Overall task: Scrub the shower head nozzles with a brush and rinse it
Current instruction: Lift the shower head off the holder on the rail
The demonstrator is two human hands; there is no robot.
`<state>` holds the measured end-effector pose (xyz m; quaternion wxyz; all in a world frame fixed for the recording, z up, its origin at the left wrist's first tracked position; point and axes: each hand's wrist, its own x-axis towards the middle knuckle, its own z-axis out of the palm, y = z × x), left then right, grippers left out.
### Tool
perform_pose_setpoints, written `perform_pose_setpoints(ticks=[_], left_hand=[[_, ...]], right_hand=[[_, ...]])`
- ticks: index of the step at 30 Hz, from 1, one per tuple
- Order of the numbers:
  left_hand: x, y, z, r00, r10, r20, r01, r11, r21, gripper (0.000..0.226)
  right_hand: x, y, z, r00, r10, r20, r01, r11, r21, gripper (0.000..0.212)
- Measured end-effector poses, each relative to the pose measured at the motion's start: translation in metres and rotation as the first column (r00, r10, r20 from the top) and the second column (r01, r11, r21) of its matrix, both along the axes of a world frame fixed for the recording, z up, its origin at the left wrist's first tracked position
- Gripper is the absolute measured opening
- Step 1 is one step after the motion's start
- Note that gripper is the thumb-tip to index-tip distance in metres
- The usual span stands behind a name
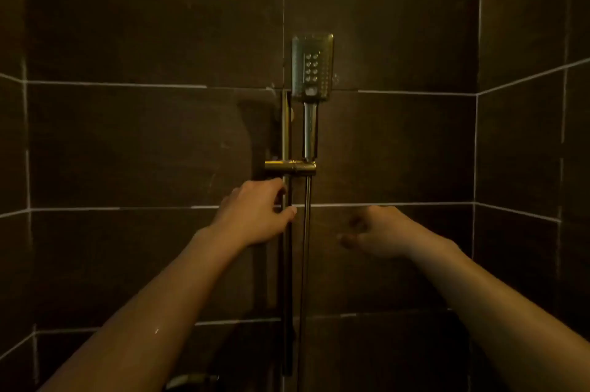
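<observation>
Head view — A: where's the shower head?
B: Docked in the bracket on the rail, against the tiled wall. Long axis is vertical: spray face on top and turned toward the camera, handle running straight down into the bracket, hose dropping below it.
A: Hands?
B: Both sit below it. Left hand is just under the bracket, fingers and thumb curled round the rail. Right hand is lower and off to the right of the hose, fingers loosely curled, holding nothing, touching nothing.
A: So which one takes the head?
B: My read: left is nearer, but it's on the rail. The handle is up and slightly right of it. Right is free, and the handle is up and to its left, across the hose. I'd guess the right goes, lifting along the handle axis.
A: Brush?
B: None in frame, so scrubbing looks not yet started.
</observation>
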<state>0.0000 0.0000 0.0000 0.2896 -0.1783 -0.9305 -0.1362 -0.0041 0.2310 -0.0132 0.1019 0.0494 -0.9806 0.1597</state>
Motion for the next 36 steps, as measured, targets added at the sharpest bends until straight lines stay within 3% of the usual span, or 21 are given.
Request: perform_pose_setpoints(ticks=[6, 13, 19, 25, 27, 30, 36], left_hand=[[-0.051, 0.007, 0.043, 0.985, -0.164, 0.043, 0.150, 0.960, 0.237, 0.047], [-0.103, 0.021, 0.066, 0.963, -0.262, 0.062, 0.219, 0.896, 0.386, 0.055], [-0.132, 0.025, 0.075, 0.952, -0.294, 0.083, 0.223, 0.856, 0.467, 0.048], [-0.151, 0.033, 0.076, 0.933, -0.336, 0.130, 0.246, 0.858, 0.451, 0.045], [-0.158, 0.034, 0.073, 0.936, -0.335, 0.110, 0.255, 0.858, 0.446, 0.053], [-0.168, 0.036, 0.070, 0.942, -0.331, 0.057, 0.272, 0.851, 0.450, 0.057], [-0.180, 0.035, 0.070, 0.933, -0.358, 0.028, 0.289, 0.795, 0.534, 0.060]], right_hand=[[-0.038, -0.023, 0.057, 0.973, -0.007, -0.232, -0.002, 0.999, -0.039, 0.063], [-0.081, -0.042, 0.100, 0.925, -0.049, -0.376, -0.065, 0.956, -0.285, 0.064], [-0.108, -0.053, 0.118, 0.910, -0.045, -0.412, -0.174, 0.860, -0.480, 0.061], [-0.135, -0.059, 0.119, 0.915, 0.045, -0.400, -0.311, 0.711, -0.631, 0.006], [-0.139, -0.058, 0.117, 0.915, 0.071, -0.396, -0.330, 0.696, -0.637, 0.013], [-0.146, -0.055, 0.115, 0.909, 0.095, -0.405, -0.351, 0.698, -0.624, 0.006], [-0.152, -0.050, 0.114, 0.907, 0.115, -0.405, -0.378, 0.647, -0.662, 0.024]])
